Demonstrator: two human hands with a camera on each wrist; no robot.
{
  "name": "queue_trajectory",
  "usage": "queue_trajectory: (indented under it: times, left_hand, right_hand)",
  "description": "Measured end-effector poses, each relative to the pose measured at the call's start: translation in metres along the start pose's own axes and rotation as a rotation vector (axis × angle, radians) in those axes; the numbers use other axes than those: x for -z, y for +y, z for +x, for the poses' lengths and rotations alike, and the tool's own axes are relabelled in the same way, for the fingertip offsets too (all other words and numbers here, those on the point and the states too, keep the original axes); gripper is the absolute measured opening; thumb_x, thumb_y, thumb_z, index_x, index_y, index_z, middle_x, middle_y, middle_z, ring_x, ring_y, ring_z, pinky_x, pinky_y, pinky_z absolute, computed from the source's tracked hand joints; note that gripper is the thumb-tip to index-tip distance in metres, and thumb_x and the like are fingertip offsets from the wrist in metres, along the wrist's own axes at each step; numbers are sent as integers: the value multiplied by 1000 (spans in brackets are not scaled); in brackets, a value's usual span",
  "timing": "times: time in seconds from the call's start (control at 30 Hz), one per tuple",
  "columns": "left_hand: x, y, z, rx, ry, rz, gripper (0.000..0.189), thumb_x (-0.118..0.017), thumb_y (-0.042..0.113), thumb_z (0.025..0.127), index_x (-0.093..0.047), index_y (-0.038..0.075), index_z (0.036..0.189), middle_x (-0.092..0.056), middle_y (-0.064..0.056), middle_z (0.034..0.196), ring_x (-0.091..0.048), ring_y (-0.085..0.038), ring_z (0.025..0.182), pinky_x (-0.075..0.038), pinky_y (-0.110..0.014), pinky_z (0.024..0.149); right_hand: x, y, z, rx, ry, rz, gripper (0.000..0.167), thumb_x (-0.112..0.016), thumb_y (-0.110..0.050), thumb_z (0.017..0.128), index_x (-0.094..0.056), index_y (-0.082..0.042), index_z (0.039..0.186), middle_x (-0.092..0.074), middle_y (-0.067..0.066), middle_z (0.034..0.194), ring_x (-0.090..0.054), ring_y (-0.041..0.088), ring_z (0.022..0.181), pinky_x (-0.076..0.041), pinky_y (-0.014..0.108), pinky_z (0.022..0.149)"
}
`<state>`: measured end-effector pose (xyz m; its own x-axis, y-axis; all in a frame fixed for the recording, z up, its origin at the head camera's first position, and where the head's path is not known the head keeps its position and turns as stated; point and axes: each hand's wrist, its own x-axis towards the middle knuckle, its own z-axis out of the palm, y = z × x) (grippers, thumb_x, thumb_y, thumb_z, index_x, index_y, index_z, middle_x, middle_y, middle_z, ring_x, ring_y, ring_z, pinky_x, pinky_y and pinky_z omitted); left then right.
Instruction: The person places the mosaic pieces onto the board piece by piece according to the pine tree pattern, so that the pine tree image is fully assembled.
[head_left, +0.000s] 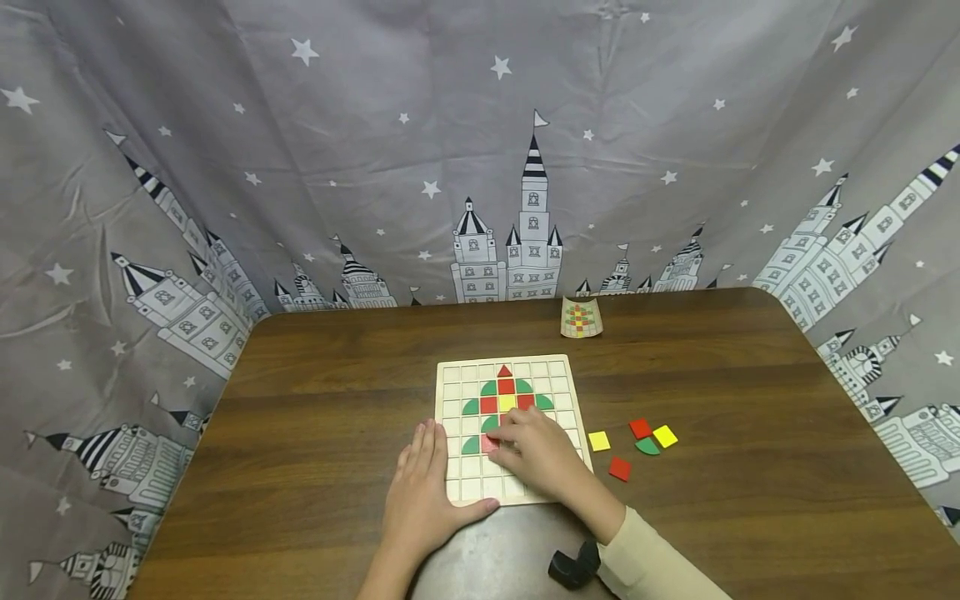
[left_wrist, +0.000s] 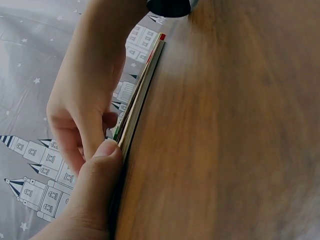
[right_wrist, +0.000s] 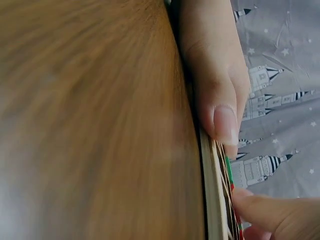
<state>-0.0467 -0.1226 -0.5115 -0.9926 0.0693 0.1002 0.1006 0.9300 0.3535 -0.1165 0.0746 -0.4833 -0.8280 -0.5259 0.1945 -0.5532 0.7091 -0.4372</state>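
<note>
On the table lies a square wooden grid board [head_left: 457,383] bearing a pattern of red, green and yellow tiles with a red triangle [head_left: 505,372] at its top. My left hand [head_left: 423,492] rests against the board's lower left corner, its fingers straight along the left side and its thumb along the front edge. Over the lower middle of the board, my right hand [head_left: 543,450] pinches a red square tile [head_left: 488,443] between thumb and forefinger, beside a green quarter-round tile [head_left: 471,445]. The right hand hides part of the pattern. Both wrist views show the board edge-on.
Right of the board lie loose tiles: a yellow square [head_left: 599,441], another yellow one [head_left: 665,436], red squares [head_left: 620,468] and a green quarter-round [head_left: 647,447]. A small pattern card [head_left: 581,318] stands behind the board. A black object [head_left: 574,567] is near the right wrist.
</note>
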Motion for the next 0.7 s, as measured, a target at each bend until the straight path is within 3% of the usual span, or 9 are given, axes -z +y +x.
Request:
queue_trajectory:
  times: [0.2,0.37,0.7]
  left_hand:
    - [-2,0,0,9,-8,-5,134,-55,93,64,-25,0,155,-20,-17,165,-20,-31,154,-26,-50,122]
    - [-2,-1,0,21,-18,-11,136,-55,94,63,-25,0,156,-19,-17,165,-20,-31,154,-26,-50,122]
    - [-1,-1,1,24,-18,-13,135,-56,93,63,-24,1,156,-18,-15,166,-18,-30,154,-26,-50,122]
  right_hand:
    - [18,12,-12,-64,1,21,30,-76,-33,87,-75,-25,116,-61,-13,88,-45,6,78,-41,23,65]
    - [39,31,-26,-163,-9,35,37,-79,-32,84,-73,-21,120,-54,-13,80,-45,8,78,-38,23,63]
    - [82,103,-71,-242,40,45,40,-79,-23,84,-71,-14,122,-62,-6,93,-53,14,88,-44,32,76]
